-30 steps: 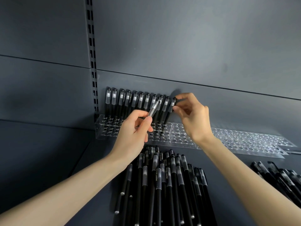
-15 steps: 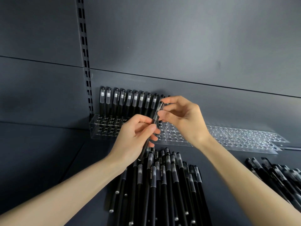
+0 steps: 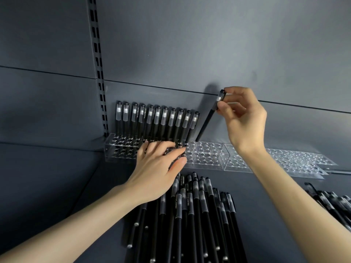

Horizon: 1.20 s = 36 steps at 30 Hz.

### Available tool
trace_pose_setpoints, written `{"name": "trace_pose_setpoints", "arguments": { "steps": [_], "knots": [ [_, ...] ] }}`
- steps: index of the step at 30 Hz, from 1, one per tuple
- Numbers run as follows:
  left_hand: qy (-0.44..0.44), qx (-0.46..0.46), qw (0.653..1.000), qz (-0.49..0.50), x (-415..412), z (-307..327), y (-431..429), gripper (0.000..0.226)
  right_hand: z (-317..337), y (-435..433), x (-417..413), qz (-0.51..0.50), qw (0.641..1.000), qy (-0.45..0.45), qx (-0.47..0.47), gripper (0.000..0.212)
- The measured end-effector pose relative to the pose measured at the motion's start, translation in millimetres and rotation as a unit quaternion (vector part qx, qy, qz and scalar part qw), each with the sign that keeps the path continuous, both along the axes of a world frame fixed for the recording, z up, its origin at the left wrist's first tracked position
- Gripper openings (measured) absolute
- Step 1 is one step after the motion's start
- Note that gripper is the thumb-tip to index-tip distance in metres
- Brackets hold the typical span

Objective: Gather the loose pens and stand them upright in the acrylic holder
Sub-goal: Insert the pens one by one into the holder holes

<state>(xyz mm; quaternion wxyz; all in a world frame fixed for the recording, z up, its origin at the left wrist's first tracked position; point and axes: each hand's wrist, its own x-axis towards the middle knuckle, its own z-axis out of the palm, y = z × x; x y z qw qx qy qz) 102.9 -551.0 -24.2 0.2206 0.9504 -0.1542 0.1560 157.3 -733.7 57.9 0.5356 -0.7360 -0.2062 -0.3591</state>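
A clear acrylic holder (image 3: 207, 158) with rows of round holes runs along the back of the dark shelf. Several black pens (image 3: 157, 120) with frosted caps stand upright in its back row at the left. My right hand (image 3: 241, 118) pinches one black pen (image 3: 208, 120) by its cap; the pen tilts, its tip just above the holes to the right of the standing row. My left hand (image 3: 157, 168) lies flat with straight fingers on top of the holder, holding nothing. A pile of loose black pens (image 3: 193, 215) lies on the shelf in front.
A second heap of black pens (image 3: 330, 202) lies at the right edge. More clear holder sections (image 3: 296, 158) stretch to the right. A slotted upright rail (image 3: 97, 69) runs up the grey back panel at the left.
The pen passed from my left hand to my right, which lifted it up and to the right over the holder. My left hand opened and came down flat on the holder.
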Motion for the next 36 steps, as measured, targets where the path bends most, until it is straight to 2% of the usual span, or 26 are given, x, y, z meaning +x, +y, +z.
{"name": "trace_pose_setpoints", "arguments": {
  "steps": [8, 16, 31, 34, 36],
  "knots": [
    [0.018, 0.055, 0.998, 0.006, -1.7, -2.3, 0.2, 0.083, -18.2, 6.9, 16.5, -0.004, 1.0, 0.007, -0.021, 0.029],
    [0.02, 0.063, 0.998, 0.005, -1.3, -2.7, 0.2, 0.083, -36.7, 9.2, 20.0, -0.011, 0.994, 0.049, -0.101, 0.021],
    [0.019, 0.062, 0.998, 0.01, -3.2, -0.1, -3.2, 0.087, -35.6, 4.4, 8.6, -0.039, 0.989, 0.049, -0.135, 0.024],
    [-0.001, 0.027, 1.0, 0.006, -8.6, 2.6, -4.2, 0.082, -33.4, 3.4, -2.4, -0.046, 0.99, 0.061, -0.122, 0.022],
    [-0.013, 0.012, 1.0, 0.007, -17.9, 6.7, -2.9, 0.07, -33.4, 3.6, -15.6, -0.034, 0.99, 0.077, -0.112, 0.016]
  ]
}}
